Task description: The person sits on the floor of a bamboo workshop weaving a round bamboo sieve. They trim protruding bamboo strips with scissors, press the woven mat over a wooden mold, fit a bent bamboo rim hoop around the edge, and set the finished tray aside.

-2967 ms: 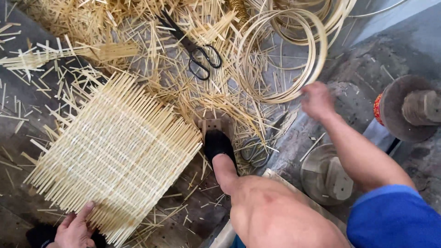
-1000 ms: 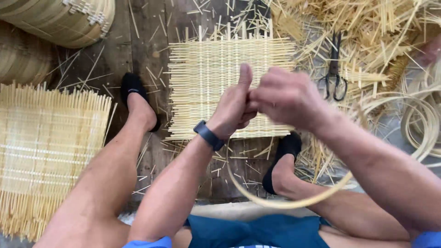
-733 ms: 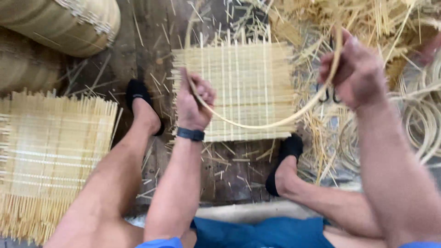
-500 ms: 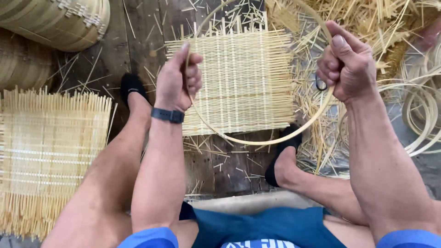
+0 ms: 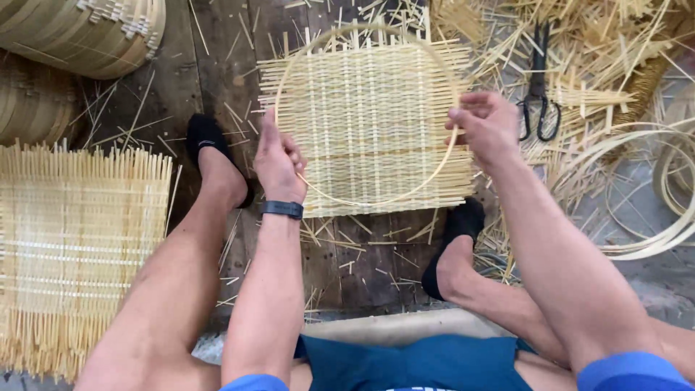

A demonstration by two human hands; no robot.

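Over floorboards (image 5: 362, 261), both hands (image 5: 279, 159) (image 5: 489, 123) grip bamboo hoop (image 5: 376, 201).

We find no packages, labels, signs or screens anywhere in the head view (checked floor, edges and both sides of the frame).
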